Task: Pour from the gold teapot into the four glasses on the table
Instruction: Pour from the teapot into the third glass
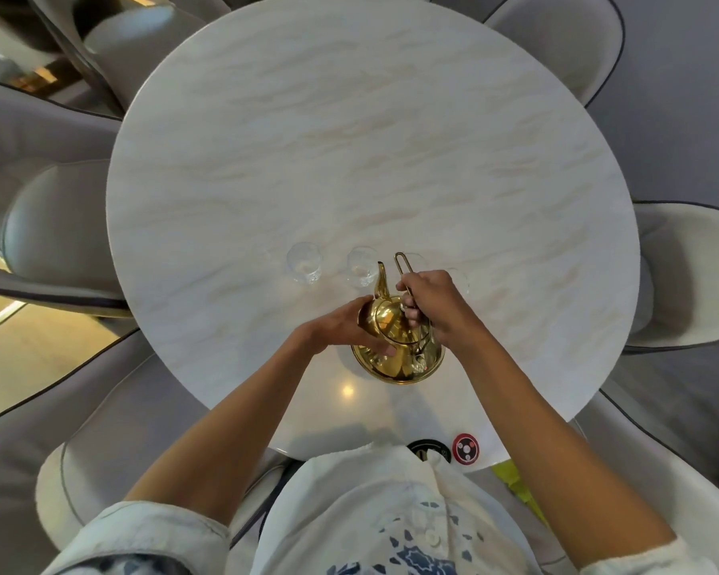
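Note:
The gold teapot (pixel 395 346) is near the front of the round marble table (pixel 349 139), its spout pointing away from me towards the glasses. My right hand (pixel 432 305) grips the thin wire handle above the pot. My left hand (pixel 345 325) rests against the pot's lid and left side. A clear glass (pixel 304 262) stands at the left of a row, a second glass (pixel 362 267) just beyond the spout tip. Two more glasses (pixel 459 278) to the right are mostly hidden behind the handle and my right hand.
Pale upholstered chairs ring the table, one at the left (pixel 55 226) and one at the right (pixel 690 276). A black round disc (pixel 430 450) and a red round disc (pixel 465 448) lie at the table's near edge by my chest.

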`<control>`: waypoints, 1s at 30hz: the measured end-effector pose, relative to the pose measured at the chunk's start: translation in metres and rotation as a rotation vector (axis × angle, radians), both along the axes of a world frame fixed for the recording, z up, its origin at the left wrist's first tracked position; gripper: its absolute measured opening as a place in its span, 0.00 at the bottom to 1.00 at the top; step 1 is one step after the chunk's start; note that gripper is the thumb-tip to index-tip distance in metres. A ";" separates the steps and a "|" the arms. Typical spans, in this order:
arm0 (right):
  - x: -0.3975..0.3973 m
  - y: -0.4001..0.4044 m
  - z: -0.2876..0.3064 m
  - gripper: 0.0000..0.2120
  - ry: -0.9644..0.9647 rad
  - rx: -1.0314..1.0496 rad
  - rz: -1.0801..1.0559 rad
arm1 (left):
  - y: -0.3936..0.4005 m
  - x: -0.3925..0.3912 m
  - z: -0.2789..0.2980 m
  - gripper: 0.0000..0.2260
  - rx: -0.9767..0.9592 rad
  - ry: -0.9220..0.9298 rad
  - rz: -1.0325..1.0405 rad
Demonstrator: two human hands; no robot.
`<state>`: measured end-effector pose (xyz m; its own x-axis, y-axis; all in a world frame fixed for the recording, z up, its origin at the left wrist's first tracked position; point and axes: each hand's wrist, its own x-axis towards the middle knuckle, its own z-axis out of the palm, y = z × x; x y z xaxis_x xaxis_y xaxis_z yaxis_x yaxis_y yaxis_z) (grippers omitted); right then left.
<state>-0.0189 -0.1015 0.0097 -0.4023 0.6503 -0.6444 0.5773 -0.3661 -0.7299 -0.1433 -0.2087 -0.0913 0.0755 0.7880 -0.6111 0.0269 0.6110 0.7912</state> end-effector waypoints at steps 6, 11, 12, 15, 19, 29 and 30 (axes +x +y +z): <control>-0.029 0.006 0.004 0.06 -0.049 0.001 0.073 | -0.002 -0.012 -0.008 0.34 -0.030 -0.030 0.012; -0.046 0.015 0.002 0.07 -0.111 -0.008 0.105 | -0.001 -0.012 -0.013 0.30 -0.059 -0.102 0.030; -0.048 0.017 0.001 0.08 -0.124 -0.005 0.111 | -0.001 -0.011 -0.015 0.32 -0.065 -0.110 0.040; -0.053 0.023 -0.002 0.10 -0.168 0.015 0.135 | 0.001 -0.007 -0.019 0.34 -0.082 -0.132 0.052; -0.057 0.027 -0.007 0.11 -0.214 0.048 0.174 | 0.002 -0.004 -0.025 0.35 -0.107 -0.160 0.071; -0.060 0.032 -0.011 0.12 -0.235 0.048 0.188 | 0.004 -0.006 -0.030 0.34 -0.132 -0.195 0.066; -0.061 0.032 -0.011 0.12 -0.237 0.048 0.190 | 0.004 -0.006 -0.031 0.35 -0.132 -0.197 0.066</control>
<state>-0.0795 -0.0694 -0.0008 -0.3619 0.6101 -0.7049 0.7883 -0.2033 -0.5808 -0.1489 -0.2042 -0.1220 0.1545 0.7094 -0.6877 -0.1629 0.7048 0.6904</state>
